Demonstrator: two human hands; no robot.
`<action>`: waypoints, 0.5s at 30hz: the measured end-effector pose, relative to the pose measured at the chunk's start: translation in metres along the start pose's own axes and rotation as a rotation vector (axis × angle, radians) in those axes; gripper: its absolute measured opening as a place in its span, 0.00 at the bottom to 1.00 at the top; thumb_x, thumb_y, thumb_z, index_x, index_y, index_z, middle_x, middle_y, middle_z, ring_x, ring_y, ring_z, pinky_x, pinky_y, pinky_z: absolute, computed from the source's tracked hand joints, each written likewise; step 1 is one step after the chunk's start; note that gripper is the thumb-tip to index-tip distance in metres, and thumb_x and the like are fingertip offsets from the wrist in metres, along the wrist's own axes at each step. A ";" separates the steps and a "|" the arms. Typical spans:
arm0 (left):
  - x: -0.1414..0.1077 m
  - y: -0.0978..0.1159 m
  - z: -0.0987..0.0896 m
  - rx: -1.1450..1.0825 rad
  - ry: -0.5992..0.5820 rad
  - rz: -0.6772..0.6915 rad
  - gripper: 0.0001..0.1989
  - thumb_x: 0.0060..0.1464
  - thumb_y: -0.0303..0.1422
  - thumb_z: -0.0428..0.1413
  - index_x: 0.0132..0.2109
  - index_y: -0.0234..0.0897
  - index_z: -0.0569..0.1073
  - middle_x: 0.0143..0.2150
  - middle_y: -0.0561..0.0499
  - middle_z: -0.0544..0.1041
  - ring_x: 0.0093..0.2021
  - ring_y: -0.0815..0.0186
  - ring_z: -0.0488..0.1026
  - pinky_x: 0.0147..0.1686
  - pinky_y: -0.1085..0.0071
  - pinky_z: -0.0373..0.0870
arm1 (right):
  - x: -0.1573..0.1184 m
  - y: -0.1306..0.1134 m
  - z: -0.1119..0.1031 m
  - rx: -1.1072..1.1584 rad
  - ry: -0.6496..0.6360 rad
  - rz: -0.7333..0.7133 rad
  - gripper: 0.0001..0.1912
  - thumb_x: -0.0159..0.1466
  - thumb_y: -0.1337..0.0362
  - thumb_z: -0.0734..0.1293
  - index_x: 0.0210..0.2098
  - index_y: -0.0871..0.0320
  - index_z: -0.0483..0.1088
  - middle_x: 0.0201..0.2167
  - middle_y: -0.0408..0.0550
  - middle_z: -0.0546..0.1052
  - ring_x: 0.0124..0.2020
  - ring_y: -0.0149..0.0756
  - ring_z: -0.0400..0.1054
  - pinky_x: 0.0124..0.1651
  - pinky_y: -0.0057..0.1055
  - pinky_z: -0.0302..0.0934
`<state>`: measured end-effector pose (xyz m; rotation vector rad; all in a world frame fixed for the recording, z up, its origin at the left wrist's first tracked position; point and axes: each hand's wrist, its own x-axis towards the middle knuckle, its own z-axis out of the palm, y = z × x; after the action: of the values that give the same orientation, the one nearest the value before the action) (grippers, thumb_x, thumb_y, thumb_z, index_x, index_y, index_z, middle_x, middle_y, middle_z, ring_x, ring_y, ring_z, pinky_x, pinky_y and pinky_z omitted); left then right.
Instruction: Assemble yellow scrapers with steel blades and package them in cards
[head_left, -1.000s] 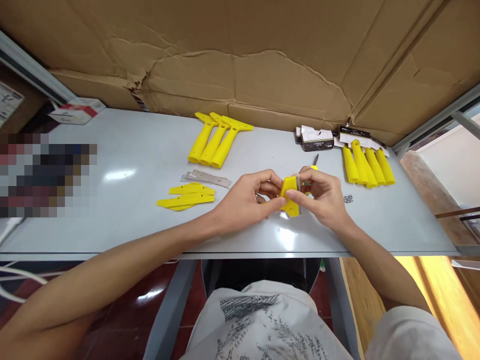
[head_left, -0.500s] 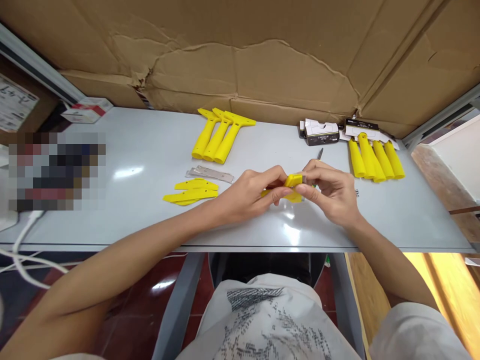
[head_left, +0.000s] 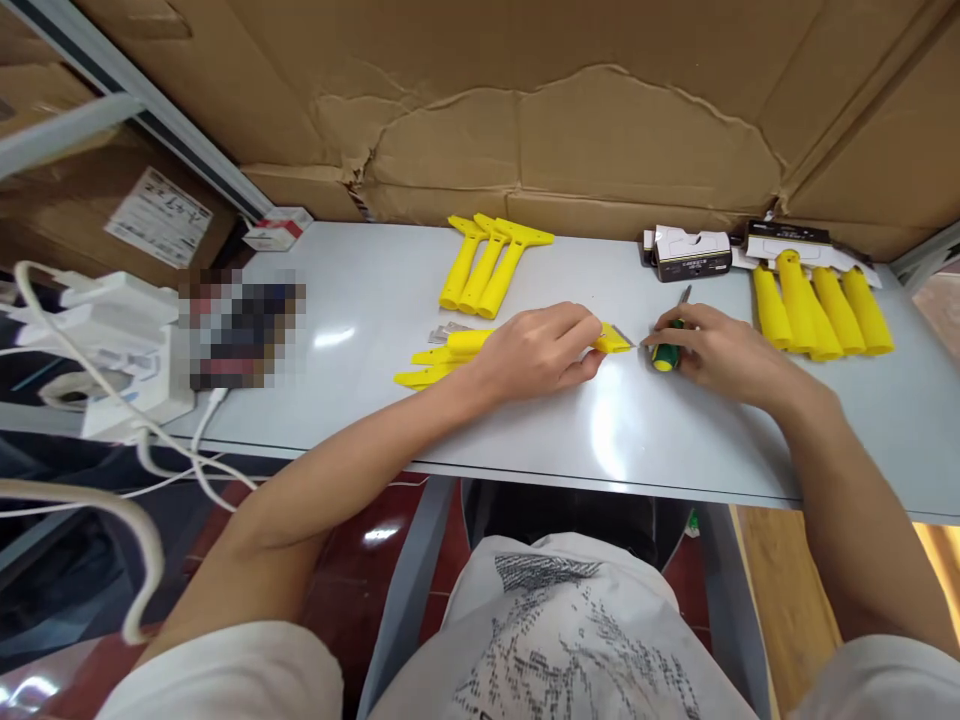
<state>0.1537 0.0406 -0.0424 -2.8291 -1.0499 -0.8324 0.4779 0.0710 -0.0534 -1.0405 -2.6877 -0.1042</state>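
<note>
My left hand (head_left: 547, 345) is closed around a yellow plastic scraper (head_left: 613, 340). Its head, with a thin metal blade edge, points right, and its round handle sticks out behind my wrist. My right hand (head_left: 716, 350) has its fingers curled over a screwdriver (head_left: 664, 358) with a green and yellow handle. The screwdriver's shaft points away from me; my thumb is mostly hidden. Beside my left forearm lie flat yellow plates (head_left: 424, 376) and grey metal blades (head_left: 450, 330), both partly covered.
Three yellow scraper bodies (head_left: 499, 265) lie at the back of the table. Several yellow handle sleeves (head_left: 821, 310) lie to the right, near black and white packages (head_left: 691, 255). A white power strip with cables (head_left: 127, 350) is at the left. Cardboard (head_left: 450, 140) walls the back.
My right hand has left the scraper head and moved onto the screwdriver. My left hand keeps the scraper, with its blade end now turned right. The camera view has shifted left.
</note>
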 end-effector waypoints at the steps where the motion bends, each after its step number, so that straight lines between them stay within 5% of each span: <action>1: 0.000 -0.001 0.001 0.019 -0.006 0.016 0.11 0.70 0.36 0.48 0.41 0.40 0.72 0.44 0.39 0.82 0.44 0.56 0.79 0.40 0.63 0.73 | 0.002 -0.004 0.002 -0.042 -0.003 -0.008 0.24 0.59 0.74 0.67 0.50 0.47 0.83 0.51 0.49 0.82 0.48 0.47 0.77 0.29 0.33 0.55; 4: -0.001 -0.004 0.004 0.112 0.003 0.101 0.09 0.69 0.34 0.50 0.40 0.41 0.72 0.44 0.41 0.82 0.43 0.58 0.79 0.38 0.65 0.71 | 0.007 -0.019 -0.003 -0.079 0.117 0.008 0.19 0.63 0.71 0.68 0.51 0.50 0.81 0.49 0.50 0.84 0.44 0.45 0.77 0.28 0.33 0.54; 7: -0.001 -0.006 0.012 0.250 0.004 0.223 0.10 0.71 0.33 0.49 0.41 0.40 0.74 0.41 0.43 0.80 0.38 0.59 0.77 0.34 0.66 0.67 | 0.012 -0.036 -0.017 0.126 0.491 0.094 0.15 0.70 0.65 0.71 0.56 0.52 0.77 0.50 0.54 0.83 0.36 0.40 0.76 0.30 0.36 0.63; 11: 0.000 -0.009 0.030 0.340 -0.015 0.340 0.13 0.72 0.30 0.47 0.42 0.38 0.76 0.38 0.42 0.79 0.35 0.57 0.75 0.32 0.64 0.63 | 0.017 -0.056 -0.027 0.584 0.967 0.234 0.23 0.75 0.57 0.71 0.67 0.47 0.67 0.67 0.56 0.70 0.38 0.37 0.80 0.30 0.36 0.70; 15: 0.002 -0.013 0.043 0.316 -0.102 0.309 0.13 0.72 0.30 0.48 0.41 0.37 0.76 0.38 0.41 0.78 0.37 0.55 0.75 0.34 0.63 0.65 | 0.023 -0.067 -0.022 0.819 0.903 0.320 0.22 0.75 0.53 0.72 0.65 0.44 0.66 0.53 0.51 0.76 0.41 0.41 0.82 0.28 0.34 0.69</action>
<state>0.1673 0.0596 -0.0802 -2.6826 -0.6534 -0.4550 0.4214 0.0331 -0.0245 -0.8295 -1.4904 0.4414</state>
